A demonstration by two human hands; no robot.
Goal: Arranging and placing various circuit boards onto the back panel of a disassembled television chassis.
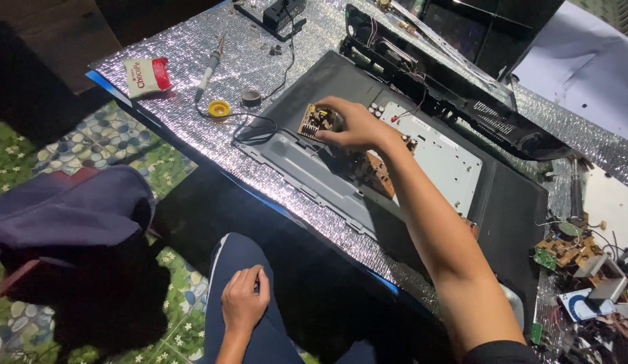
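On the foil-covered desk (192,47) lies an opened flat screen (516,202), back panel off. The right hand (354,126) grasps a small brown circuit board (317,120), raised slightly off the chassis; other boards remain mounted. The left hand (244,296) rests loosely curled on the knee.

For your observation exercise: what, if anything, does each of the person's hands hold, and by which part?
The right hand grips a small brown circuit board by its right edge with the fingers. The left hand rests curled on the knee; whether it holds anything cannot be told.
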